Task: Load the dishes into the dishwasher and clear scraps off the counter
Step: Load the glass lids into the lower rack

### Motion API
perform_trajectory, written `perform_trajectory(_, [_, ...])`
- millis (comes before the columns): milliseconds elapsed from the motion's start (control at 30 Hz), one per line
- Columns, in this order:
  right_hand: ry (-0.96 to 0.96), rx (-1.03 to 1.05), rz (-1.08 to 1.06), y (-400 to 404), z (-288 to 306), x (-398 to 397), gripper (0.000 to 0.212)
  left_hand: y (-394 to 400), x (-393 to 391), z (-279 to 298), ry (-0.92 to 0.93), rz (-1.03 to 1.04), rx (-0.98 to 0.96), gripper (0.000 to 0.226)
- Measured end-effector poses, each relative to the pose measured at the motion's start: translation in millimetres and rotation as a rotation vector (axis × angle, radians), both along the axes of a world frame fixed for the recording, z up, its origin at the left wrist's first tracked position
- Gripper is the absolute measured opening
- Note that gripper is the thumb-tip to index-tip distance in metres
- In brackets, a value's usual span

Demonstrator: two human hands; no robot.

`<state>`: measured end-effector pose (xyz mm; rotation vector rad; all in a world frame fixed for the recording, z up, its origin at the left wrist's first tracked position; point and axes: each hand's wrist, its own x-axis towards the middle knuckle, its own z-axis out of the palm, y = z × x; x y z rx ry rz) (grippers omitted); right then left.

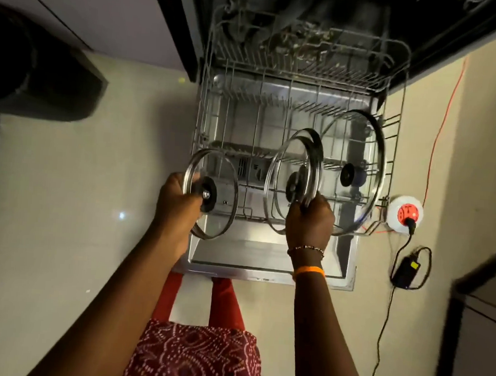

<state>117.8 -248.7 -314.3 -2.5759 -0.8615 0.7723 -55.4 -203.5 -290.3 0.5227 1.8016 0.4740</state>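
Standing in lower rack (207,118): large glass lid (359,154), perhaps two smaller lids (297,161)

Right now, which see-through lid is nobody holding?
The biggest glass lid, standing at the right end of the lower rack. The left hand holds the smallest; the right hand grips the middle ones.

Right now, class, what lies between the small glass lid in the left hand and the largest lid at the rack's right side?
In the head view, two overlapping glass lids, held by the right hand.
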Motion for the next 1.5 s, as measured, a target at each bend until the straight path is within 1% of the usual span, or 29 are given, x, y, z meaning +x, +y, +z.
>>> perform_trajectory(100, [-0.116, -0.002, 0.100, 13.3, -25.6, 3.8, 0.030, 6.8, 2.8, -21.6, -0.034, 0.014, 0.003, 0.044])
perform_trajectory(267, [-0.159, -0.056, 0.130, 28.2, -60.3, -2.4, 0.037, 14.0, 4.7, -33.5, -0.124, 0.105, -0.031, 0.048])
perform_trajectory(333, [-0.204, -0.137, 0.164, 30.1, -66.0, -5.7, 0.038, 15.4, 6.0, -31.3, -0.153, 0.145, -0.028, 0.051])
perform_trajectory(400, [-0.239, -0.213, 0.198, 31.2, -68.2, -8.4, 0.035, 16.5, 6.9, -29.1, -0.176, 0.175, -0.019, 0.050])
perform_trajectory(467, [-0.225, -0.223, 0.213, 32.1, -68.8, -10.8, 0.033, 17.6, 7.5, -27.6, -0.202, 0.201, -0.019, 0.048])
perform_trajectory(567, [-0.125, -0.255, 0.268, 34.4, -71.0, -17.0, 0.030, 18.3, 6.0, -29.3, -0.231, 0.221, -0.035, 0.051])
perform_trajectory(633, [-0.109, -0.215, 0.272, 34.3, -70.1, -18.8, 0.037, 17.7, 3.6, -31.3, -0.232, 0.224, -0.039, 0.053])
perform_trajectory(700, [-0.147, -0.082, 0.241, 32.3, -65.7, -21.0, 0.043, 17.1, 0.2, -33.1, -0.234, 0.230, -0.020, 0.050])
perform_trajectory(767, [-0.202, 0.025, 0.217, 27.5, -59.8, -26.1, 0.043, 15.8, -3.2, -36.2, -0.266, 0.226, -0.017, 0.053])
perform_trajectory(800, [-0.154, 0.054, 0.178, 24.1, -57.0, -29.1, 0.042, 14.2, -5.1, -38.2, -0.299, 0.224, -0.024, 0.054])
perform_trajectory(833, [-0.010, 0.071, 0.100, 21.7, -53.4, -31.7, 0.040, 12.6, -7.9, -40.3, -0.338, 0.226, -0.036, 0.054])
perform_trajectory(933, [0.724, 0.089, -0.252, 21.7, -37.1, -34.1, 0.031, 7.4, -14.3, -43.2, -0.438, 0.215, -0.083, 0.046])
perform_trajectory(967, [0.879, 0.057, -0.264, 21.7, -33.0, -30.8, 0.031, 5.5, -15.3, -44.7, -0.445, 0.186, -0.104, 0.043])
perform_trajectory(1000, [0.962, 0.012, -0.208, 21.9, -29.0, -28.4, 0.031, 3.4, -16.1, -46.5, -0.445, 0.157, -0.130, 0.042])
perform_trajectory(1067, [0.989, -0.040, -0.101, 22.5, -25.8, -25.2, 0.026, 0.8, -18.2, -50.3, -0.450, 0.104, -0.201, 0.041])
perform_trajectory(1133, [0.929, -0.064, -0.066, 23.1, -25.4, -23.8, 0.029, -1.2, -21.0, -55.3, -0.428, 0.005, -0.267, 0.044])
perform_trajectory(1167, [0.826, -0.064, -0.020, 23.6, -26.7, -22.5, 0.030, -1.6, -22.0, -56.4, -0.396, -0.058, -0.287, 0.046])
perform_trajectory(1267, [0.317, -0.072, 0.302, 30.1, -29.8, -21.0, 0.027, -0.7, -21.3, -57.6, -0.284, -0.169, -0.255, 0.050])
perform_trajectory(1300, [0.180, -0.082, 0.380, 33.4, -30.2, -21.7, 0.029, 0.6, -20.0, -57.9, -0.268, -0.170, -0.227, 0.050])
perform_trajectory(1333, [0.081, -0.088, 0.435, 36.6, -30.0, -23.2, 0.031, 1.7, -18.8, -58.4, -0.264, -0.156, -0.205, 0.049])
perform_trajectory(1400, [-0.063, -0.112, 0.483, 43.4, -31.7, -26.6, 0.036, 4.5, -17.7, -59.3, -0.253, -0.126, -0.177, 0.047])
perform_trajectory(1500, [-0.142, -0.201, 0.495, 54.4, -40.3, -32.5, 0.045, 7.3, -18.1, -60.4, -0.235, -0.109, -0.162, 0.043])
